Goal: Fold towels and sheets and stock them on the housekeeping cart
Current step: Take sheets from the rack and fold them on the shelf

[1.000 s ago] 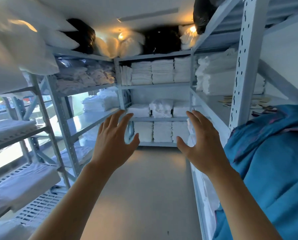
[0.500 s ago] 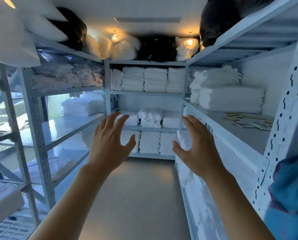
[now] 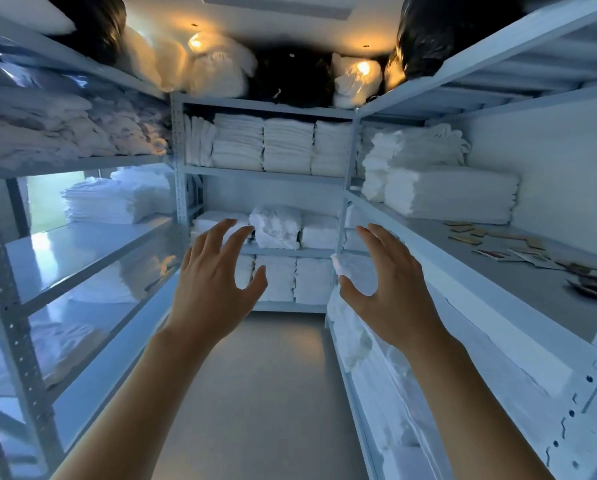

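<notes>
A narrow linen store is lined on 3 sides with grey metal shelving (image 3: 262,175), and a bare grey floor (image 3: 255,393) runs down the middle.

The right shelving run (image 3: 497,306) carries a broad stack of folded white sheets (image 3: 452,194) on its waist-high shelf, with a taller heap of white linen (image 3: 411,147) just behind it and scattered small cards and packets (image 3: 518,252) lying nearer the camera. Below that shelf, more white linen shows behind clear plastic.

The left shelving run (image 3: 82,251) holds crumpled pale linen (image 3: 65,133) on the upper shelf, a neat pile of white sheets (image 3: 117,202) on the middle one, and more white cloth lower down.

On the back shelving, folded white towels (image 3: 286,145) stand in 3 even stacks on the upper shelf, with a few upright folded pieces to their left. The shelf beneath has flat stacks and 1 plastic-wrapped bundle (image 3: 276,226); the lowest shelf has further stacks (image 3: 290,278).

Black bags (image 3: 428,32) and white plastic-wrapped bundles (image 3: 220,71) crowd the top shelves under 2 glowing ceiling lights.

Both bare arms reach forward over the aisle. The left hand (image 3: 214,289) has its fingers spread wide and slightly curled, holding nothing. The right hand (image 3: 390,292) mirrors it, fingers wide, thumb inward, also holding nothing. Neither touches the linen; the towels lie well beyond them on the back shelves.
</notes>
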{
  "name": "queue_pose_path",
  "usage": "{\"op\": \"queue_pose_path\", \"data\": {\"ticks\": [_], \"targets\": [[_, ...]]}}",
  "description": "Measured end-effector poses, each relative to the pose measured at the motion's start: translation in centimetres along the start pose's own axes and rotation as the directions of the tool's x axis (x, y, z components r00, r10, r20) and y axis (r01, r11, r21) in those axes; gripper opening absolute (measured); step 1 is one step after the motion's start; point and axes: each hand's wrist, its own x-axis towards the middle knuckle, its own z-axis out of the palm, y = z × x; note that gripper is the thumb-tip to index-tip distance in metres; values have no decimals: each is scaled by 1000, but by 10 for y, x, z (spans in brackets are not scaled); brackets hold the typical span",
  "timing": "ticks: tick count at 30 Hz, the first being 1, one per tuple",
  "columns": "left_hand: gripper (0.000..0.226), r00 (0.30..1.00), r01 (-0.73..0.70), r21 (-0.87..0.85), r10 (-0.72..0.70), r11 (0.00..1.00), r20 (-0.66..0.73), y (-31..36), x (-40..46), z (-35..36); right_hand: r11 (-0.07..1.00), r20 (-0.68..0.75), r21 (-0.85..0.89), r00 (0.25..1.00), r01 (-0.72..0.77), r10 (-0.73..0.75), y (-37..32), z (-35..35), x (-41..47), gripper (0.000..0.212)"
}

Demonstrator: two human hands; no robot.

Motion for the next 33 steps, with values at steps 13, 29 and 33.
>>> {"op": "queue_pose_path", "data": {"ticks": [13,29,33], "targets": [[61,999,35,46,-36,998,22,-57,84,122,999,17,54,1000,-3,2,93,110,104,76],[62,995,74,106,-80,992,61,-72,198,287,989,53,147,998,29,-37,241,209,240,77],[61,994,76,106,-84,991,73,-95,224,331,992,68,128,998,1,-10,270,245,264,76]]}}
